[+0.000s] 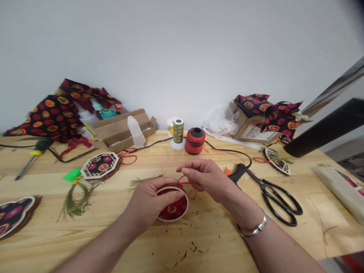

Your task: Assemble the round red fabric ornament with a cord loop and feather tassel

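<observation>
My left hand [152, 199] grips a round fabric-covered ornament [174, 208] with a white rim, held against the wooden table [199, 235]. My right hand [203, 176] pinches a red thread [184, 182] that loops at the ornament's top edge. A green tassel [142, 181] lies just behind my left hand.
Black scissors [280, 199] and a glue gun [237, 172] lie right of my right hand. A red thread spool [195, 141] and a green-gold spool [178, 131] stand behind. An octagonal ornament [100, 165], cardboard boxes [119, 129] and patterned fabric [54, 112] sit at the left.
</observation>
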`<state>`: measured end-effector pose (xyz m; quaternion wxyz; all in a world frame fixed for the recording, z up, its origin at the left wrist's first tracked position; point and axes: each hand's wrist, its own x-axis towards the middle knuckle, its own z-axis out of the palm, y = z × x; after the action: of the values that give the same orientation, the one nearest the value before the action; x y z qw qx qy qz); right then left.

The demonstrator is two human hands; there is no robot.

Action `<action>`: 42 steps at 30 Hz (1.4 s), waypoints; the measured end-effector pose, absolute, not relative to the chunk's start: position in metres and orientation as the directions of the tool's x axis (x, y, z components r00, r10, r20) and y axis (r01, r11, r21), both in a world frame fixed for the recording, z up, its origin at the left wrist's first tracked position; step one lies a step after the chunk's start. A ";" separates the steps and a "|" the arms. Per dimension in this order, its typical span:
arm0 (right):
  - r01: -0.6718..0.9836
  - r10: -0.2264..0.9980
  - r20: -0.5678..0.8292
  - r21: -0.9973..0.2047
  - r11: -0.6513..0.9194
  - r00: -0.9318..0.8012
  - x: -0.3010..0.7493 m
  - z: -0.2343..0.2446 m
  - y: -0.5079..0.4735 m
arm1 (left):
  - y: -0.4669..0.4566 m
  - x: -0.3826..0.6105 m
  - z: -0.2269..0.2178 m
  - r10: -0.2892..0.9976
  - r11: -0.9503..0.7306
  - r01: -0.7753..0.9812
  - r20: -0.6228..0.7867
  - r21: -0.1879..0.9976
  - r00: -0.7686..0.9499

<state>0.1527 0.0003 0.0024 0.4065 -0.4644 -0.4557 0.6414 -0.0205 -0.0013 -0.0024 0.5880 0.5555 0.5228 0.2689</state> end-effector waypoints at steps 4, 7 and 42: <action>0.051 0.948 -0.181 -0.983 -0.174 -0.262 0.156 0.001 0.001 | -0.002 -0.021 -0.002 0.891 0.245 0.233 -0.313 0.941 0.327; 0.085 0.927 -0.189 -0.982 -0.170 -0.323 0.158 0.002 0.001 | -0.002 -0.021 -0.002 0.887 0.258 0.218 -0.320 0.941 0.332; -0.017 0.822 -0.379 -0.905 -0.426 -0.426 0.159 0.001 0.002 | -0.003 -0.021 0.000 0.868 0.271 0.203 -0.330 0.941 0.372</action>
<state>0.1589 0.0020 0.0006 0.2930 -0.4483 -0.4487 0.7154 -0.0209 -0.0027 0.0000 0.6259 0.5422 0.4938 0.2653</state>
